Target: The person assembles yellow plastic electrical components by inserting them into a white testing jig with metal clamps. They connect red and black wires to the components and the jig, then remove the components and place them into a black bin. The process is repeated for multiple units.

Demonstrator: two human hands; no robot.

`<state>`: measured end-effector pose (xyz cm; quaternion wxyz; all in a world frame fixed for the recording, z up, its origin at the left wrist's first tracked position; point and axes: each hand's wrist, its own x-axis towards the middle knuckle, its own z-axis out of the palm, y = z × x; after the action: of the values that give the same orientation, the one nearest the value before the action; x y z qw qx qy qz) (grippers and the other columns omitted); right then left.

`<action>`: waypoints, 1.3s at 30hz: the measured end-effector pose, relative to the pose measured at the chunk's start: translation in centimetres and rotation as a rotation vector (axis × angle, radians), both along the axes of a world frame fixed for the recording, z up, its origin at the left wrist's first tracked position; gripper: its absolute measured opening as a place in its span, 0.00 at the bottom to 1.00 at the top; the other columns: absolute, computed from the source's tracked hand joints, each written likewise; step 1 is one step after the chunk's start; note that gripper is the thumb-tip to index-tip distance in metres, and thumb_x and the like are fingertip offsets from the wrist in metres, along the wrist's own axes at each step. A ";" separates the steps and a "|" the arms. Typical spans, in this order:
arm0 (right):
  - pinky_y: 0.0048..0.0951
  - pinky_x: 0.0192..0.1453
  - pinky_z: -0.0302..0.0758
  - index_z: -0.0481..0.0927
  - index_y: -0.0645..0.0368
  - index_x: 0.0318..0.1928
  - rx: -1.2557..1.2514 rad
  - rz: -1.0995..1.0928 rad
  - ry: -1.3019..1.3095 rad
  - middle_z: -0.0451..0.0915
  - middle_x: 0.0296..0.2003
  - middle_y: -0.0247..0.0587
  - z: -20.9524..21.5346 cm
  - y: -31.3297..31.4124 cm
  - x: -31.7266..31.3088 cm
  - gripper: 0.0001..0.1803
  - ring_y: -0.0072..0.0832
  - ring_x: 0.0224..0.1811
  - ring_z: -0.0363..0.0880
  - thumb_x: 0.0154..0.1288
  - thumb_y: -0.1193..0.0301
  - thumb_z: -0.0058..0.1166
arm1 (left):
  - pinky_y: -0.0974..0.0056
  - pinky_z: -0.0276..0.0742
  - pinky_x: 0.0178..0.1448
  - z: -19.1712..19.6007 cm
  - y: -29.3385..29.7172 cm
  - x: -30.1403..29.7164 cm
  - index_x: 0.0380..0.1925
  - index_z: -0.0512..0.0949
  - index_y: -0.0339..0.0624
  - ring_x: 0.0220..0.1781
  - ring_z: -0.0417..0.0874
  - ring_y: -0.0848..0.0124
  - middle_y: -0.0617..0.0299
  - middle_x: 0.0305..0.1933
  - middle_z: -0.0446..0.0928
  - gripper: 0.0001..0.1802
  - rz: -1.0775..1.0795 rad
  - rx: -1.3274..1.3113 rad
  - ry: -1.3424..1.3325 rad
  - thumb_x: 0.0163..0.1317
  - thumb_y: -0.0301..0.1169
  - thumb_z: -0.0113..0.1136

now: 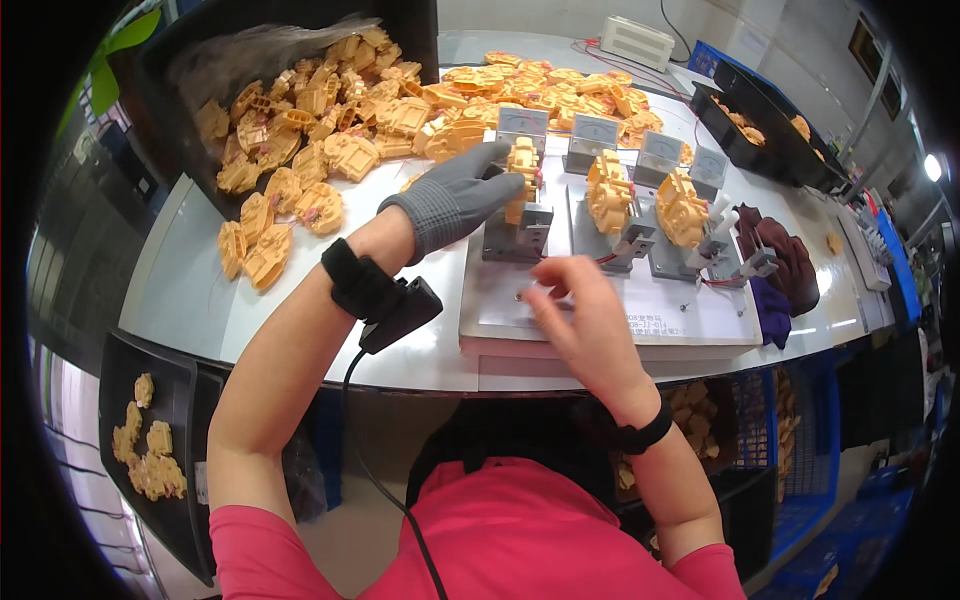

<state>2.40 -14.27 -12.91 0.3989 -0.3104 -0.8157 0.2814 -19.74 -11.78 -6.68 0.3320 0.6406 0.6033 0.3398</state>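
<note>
My left hand (455, 195), in a grey glove, grips an orange plastic part (522, 165) that stands on the leftmost metal fixture (518, 232) of a white test board (610, 315). A black wrist strap with a small box and cable sits on that wrist. My bare right hand (580, 315) hovers low over the board's front, its fingers curled together near a small screw; whether it holds anything is hidden. Two more orange parts (610, 190) (682, 208) sit clamped on the neighbouring fixtures. Small meters (592, 135) stand behind the fixtures.
Heaps of orange parts (320, 130) spill from a black bin at the back left and across the table's far side (540, 85). A black tray (150, 450) with several parts hangs low at the left. Dark cloth (775, 255) lies at the right; blue crates stand beneath.
</note>
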 end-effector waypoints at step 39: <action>0.36 0.43 0.73 0.78 0.53 0.32 0.389 -0.157 -0.031 0.74 0.30 0.35 -2.3 0.9 -0.8 0.06 0.34 0.37 0.79 0.59 0.68 0.62 | 0.69 0.75 0.52 0.9 -0.6 0.8 0.69 0.64 0.37 0.51 0.78 0.74 0.59 0.53 0.77 0.33 0.065 -0.071 -0.102 0.71 0.43 0.58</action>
<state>1.58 -13.37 -15.18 0.4593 -0.2945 -0.8340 0.0818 -18.90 -12.38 -5.81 0.3734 0.5905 0.6177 0.3610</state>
